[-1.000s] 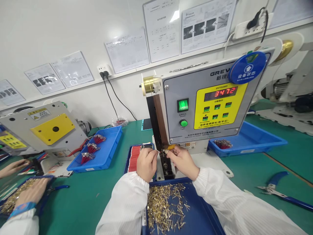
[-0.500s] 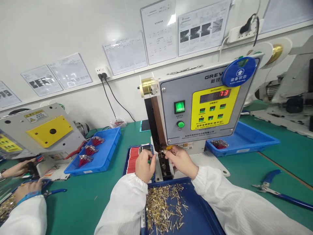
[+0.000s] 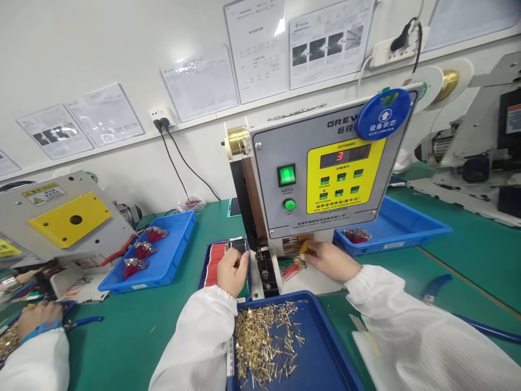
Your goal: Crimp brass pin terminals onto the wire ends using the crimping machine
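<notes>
My left hand (image 3: 233, 272) hovers over a small blue tray (image 3: 202, 281) of red wires (image 3: 217, 259) and black wires (image 3: 238, 247). Its fingers are curled in, thumb against them, and anything between them is hidden. My right hand (image 3: 331, 260), a yellow cover on a fingertip, is right of the crimping machine (image 3: 264, 179), beside a small pile of red and green wires (image 3: 293, 267) with metal ends. Its fingers are pressed together; what they hold is too small to tell. Between my hands stands the machine's black crimping head (image 3: 265, 271).
In front of the machine, a dark blue tray (image 3: 321, 347) carries loose brass terminals (image 3: 264, 339). Blue-handled cutters (image 3: 437, 288) lie at right, partly under my sleeve. Blue bins (image 3: 423, 222) with wire bundles stand either side. At left, a co-worker's hand (image 3: 38, 317) is beside another machine (image 3: 61, 217).
My right hand has moved right, from the crimping head to the wire pile, which now shows. My left hand has drawn slightly away from the head. The machine's display went from 73 to 3.
</notes>
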A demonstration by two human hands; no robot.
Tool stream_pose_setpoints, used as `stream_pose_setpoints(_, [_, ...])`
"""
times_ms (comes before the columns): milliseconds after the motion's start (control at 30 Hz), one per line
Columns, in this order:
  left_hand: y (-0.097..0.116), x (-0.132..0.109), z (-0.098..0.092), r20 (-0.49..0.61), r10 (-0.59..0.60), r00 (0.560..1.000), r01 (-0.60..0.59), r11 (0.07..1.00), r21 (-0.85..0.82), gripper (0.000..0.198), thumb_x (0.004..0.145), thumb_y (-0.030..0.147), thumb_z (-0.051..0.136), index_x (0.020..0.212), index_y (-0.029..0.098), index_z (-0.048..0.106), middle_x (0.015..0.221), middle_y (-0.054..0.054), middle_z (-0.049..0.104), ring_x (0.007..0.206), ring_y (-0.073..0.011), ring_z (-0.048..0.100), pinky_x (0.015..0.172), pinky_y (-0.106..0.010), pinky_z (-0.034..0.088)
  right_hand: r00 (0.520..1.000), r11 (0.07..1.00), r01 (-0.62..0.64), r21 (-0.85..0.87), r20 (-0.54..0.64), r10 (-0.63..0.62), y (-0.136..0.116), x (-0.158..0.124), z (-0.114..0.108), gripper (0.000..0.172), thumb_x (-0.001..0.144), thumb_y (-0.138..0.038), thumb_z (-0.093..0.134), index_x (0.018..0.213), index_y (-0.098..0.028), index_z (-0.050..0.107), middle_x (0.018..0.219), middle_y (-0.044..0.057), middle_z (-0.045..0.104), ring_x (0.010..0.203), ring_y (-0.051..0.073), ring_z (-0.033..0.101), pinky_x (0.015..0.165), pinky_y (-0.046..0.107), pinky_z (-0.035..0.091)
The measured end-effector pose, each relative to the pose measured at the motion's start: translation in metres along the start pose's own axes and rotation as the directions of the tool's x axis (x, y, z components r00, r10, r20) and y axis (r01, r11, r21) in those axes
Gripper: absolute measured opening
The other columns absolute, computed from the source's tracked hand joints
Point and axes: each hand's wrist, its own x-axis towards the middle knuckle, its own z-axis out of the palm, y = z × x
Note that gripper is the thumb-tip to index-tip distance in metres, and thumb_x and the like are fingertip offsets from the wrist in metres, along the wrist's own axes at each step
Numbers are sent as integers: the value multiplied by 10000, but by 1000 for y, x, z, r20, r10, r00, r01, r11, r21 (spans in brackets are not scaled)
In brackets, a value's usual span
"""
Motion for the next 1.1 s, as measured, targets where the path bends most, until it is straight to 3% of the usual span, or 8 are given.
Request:
stream_pose_setpoints(100, [-1, 0, 1, 59, 12, 998, -9, 998, -57, 373, 909, 300, 421, 590, 184, 577, 728, -27, 635, 688, -131, 602, 658, -250, 455, 999, 997, 43, -58, -14, -44, 1, 2, 6, 127, 800, -242, 527, 718, -211, 619, 718, 63, 689, 652, 215, 620, 594, 301, 404])
stream_pose_setpoints(200, [-6, 0, 2, 37, -55, 998, 56, 998, -28, 267, 847, 178, 421, 759, 180, 673, 822, -38, 692, 774, -156, 649, 721, -275, 490, 998, 997, 48, -57, -49, -50, 3, 2, 10, 149, 807, -251, 523, 739, -203, 647, 747, 71, 700, 690, 225, 633, 611, 301, 417])
stream_pose_setpoints(433, [-9, 3, 1, 87, -231, 969, 233, 972, -15, 257, 798, 168, 406, 737, 173, 656, 788, -24, 697, 721, -150, 645, 687, -257, 475, 998, 990, 57, -132, -14, -59, -2, 0, 11, 178, 841, -260, 508, 732, -186, 628, 718, 73, 693, 655, 211, 622, 582, 283, 392])
stream_pose_setpoints(667, [0, 1, -1, 114, -146, 983, 152, 987, -49, 476, 957, 351, 283, 624, 184, 579, 654, -21, 617, 646, -136, 595, 659, -242, 427, 994, 974, 70, -215, -65, -86, -14, -5, 11, 204, 869, -251, 482, 751, -170, 628, 741, 80, 692, 670, 211, 620, 578, 278, 367])
stream_pose_setpoints(767, [1, 1, -1, 119, -165, 979, 169, 985, -26, 429, 957, 356, 292, 676, 185, 568, 665, -15, 604, 647, -136, 575, 626, -234, 405, 971, 947, 230, -222, 123, -207, -36, -19, 16, 305, 896, -361, 492, 717, -180, 660, 646, 52, 667, 596, 191, 603, 556, 273, 352])
stream_pose_setpoints(900, [-1, 1, 1, 129, -196, 972, 201, 979, -31, 255, 917, 330, 390, 816, 188, 576, 720, -1, 633, 668, -131, 585, 631, -217, 410, 853, 867, 427, -259, 432, -291, -64, -42, 32, 412, 693, -570, 696, 838, -185, 711, 627, 57, 667, 629, 245, 633, 553, 287, 353])
stream_pose_setpoints(967, [-2, 0, 2, 136, -179, 974, 185, 982, -31, 212, 901, 310, 414, 837, 188, 576, 739, 0, 641, 682, -129, 588, 649, -214, 417, 836, 854, 438, -282, 478, -271, -71, -49, 40, 438, 654, -557, 734, 885, -187, 701, 675, 69, 686, 668, 267, 645, 556, 288, 349])
stream_pose_setpoints(1100, [-2, 0, 2, 154, -156, 976, 163, 986, -33, 191, 890, 288, 430, 819, 190, 578, 736, 4, 640, 682, -122, 587, 648, -206, 414, 820, 878, 428, -215, 501, -277, -73, -50, 46, 174, 739, -365, 702, 750, -196, 658, 674, 35, 675, 674, 223, 629, 551, 262, 314])
